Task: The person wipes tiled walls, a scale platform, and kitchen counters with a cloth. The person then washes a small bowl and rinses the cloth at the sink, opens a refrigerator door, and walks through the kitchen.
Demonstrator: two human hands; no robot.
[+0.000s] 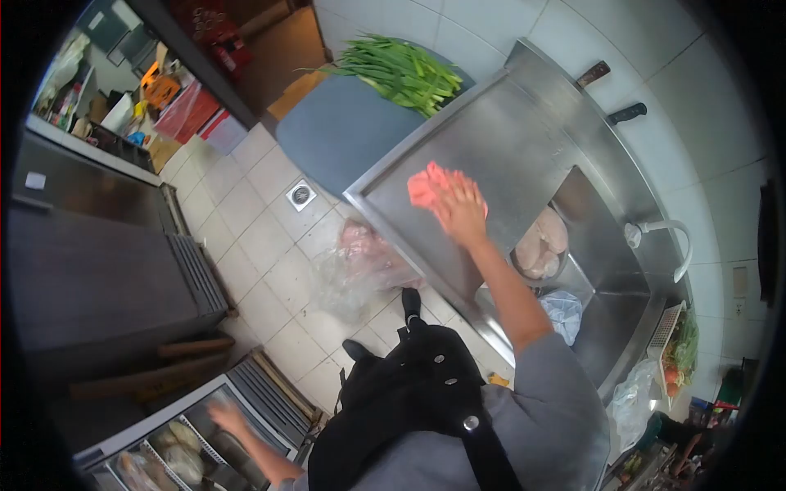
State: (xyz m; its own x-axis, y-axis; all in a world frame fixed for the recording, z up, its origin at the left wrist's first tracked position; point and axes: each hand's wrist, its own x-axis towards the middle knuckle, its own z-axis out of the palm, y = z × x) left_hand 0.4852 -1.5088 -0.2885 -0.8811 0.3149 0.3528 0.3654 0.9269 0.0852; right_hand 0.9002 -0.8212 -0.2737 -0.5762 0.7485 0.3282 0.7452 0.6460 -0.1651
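My right hand lies spread on top of a pink cloth, pressing it to the steel drainboard of the sink unit. In the sink basin beside it, a bowl holds pale raw meat. A clear plastic bag rests near the bowl. On the other side, my left hand is over an open drawer or chest with divided compartments, blurred, so its fingers are hard to make out. Bagged food sits in those compartments.
Green leafy stalks lie on a grey lid behind the drainboard. A plastic bag of meat is on the floor near my feet. Two knives are at the wall. A white faucet and a vegetable basket are at right.
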